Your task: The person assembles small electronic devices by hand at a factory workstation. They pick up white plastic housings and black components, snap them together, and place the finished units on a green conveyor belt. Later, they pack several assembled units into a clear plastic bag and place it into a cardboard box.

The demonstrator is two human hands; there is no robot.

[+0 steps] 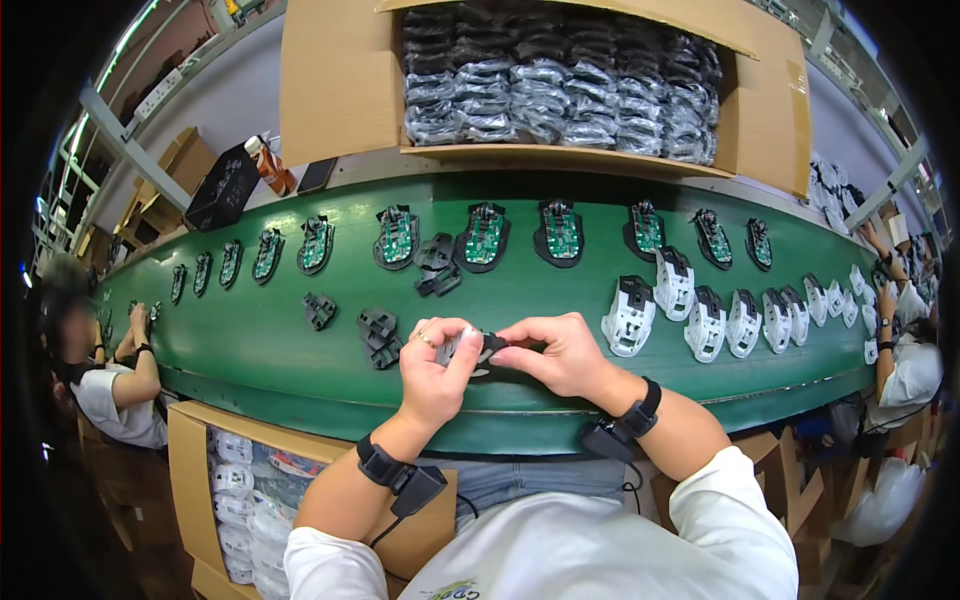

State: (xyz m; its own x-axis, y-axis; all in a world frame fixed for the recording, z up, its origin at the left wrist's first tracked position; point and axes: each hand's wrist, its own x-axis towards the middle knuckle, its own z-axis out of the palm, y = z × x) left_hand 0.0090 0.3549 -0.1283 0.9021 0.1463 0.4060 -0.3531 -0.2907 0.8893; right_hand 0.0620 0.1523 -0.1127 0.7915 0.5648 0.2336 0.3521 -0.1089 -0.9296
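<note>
My left hand (436,368) and my right hand (560,352) meet over the near part of a green work surface (540,310). Pinched between their fingertips is a small black plastic part (490,346), mostly covered by the fingers. Just left of my left hand lies a black moulded plastic piece (379,338), with a smaller black piece (319,311) farther left. Beyond my hands, more black pieces (436,264) sit among mouse bases fitted with green circuit boards (483,236). To the right of my right hand are white mouse shells with black inner parts (629,316).
An open carton (560,152) at the back holds many plastic-wrapped items. A bottle (269,166) and a black bin (222,188) stand back left. By my lap is a box of wrapped white shells (190,480). Co-workers sit at left (125,400) and right (910,375).
</note>
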